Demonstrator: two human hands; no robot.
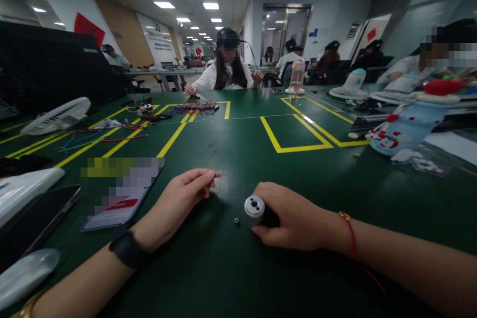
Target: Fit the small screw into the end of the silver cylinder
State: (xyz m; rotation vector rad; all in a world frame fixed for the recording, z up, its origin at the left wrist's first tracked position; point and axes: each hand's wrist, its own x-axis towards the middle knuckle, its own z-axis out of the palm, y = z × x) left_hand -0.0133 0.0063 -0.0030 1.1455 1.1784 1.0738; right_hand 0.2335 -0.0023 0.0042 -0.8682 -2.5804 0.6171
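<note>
My right hand (286, 216) is wrapped around a small cylindrical motor (255, 208) with a silver end. Its round face, with a dark centre and small holes, tilts up toward me. On the green table just left of it lies a tiny metal ring-shaped part (236, 221), touched by neither hand. Above the table to the left, my left hand (192, 189) has its thumb and index finger pinched together and the other fingers curled. Whatever may be between those fingertips is too small to make out.
A phone (122, 203) lies left of my left wrist, with a computer mouse (30, 273) nearer me. Bundled wires (196, 108) and a white fan (57, 115) are farther left. A blue bottle (406, 126) stands at right. Across the table sits a person (231, 67).
</note>
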